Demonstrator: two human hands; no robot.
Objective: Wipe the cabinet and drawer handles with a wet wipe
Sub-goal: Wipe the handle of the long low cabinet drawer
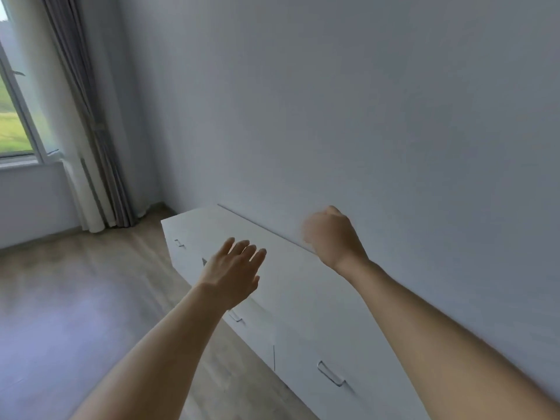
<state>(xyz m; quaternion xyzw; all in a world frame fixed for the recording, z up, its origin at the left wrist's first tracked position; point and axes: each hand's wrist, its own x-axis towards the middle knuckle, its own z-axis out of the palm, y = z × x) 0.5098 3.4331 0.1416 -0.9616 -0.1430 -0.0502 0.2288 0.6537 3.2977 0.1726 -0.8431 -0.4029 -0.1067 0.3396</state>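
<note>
Over the white cabinet (303, 286), the left hand (231, 274) is flat and empty, nearest the handles (331, 373) on the front below, while the blurry right hand (331, 237) looks curled, maybe holding nothing.

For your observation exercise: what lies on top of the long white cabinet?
The long white cabinet top shows nothing lying on it; the left hand and right hand cover parts of it.

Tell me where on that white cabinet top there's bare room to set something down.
The cabinet top shows bare from its far corner near the curtain along the wall seam to the nearer end. Only the hands interrupt it: the left hand with fingers spread, the right hand curled by the seam. No wipe shows.
</note>
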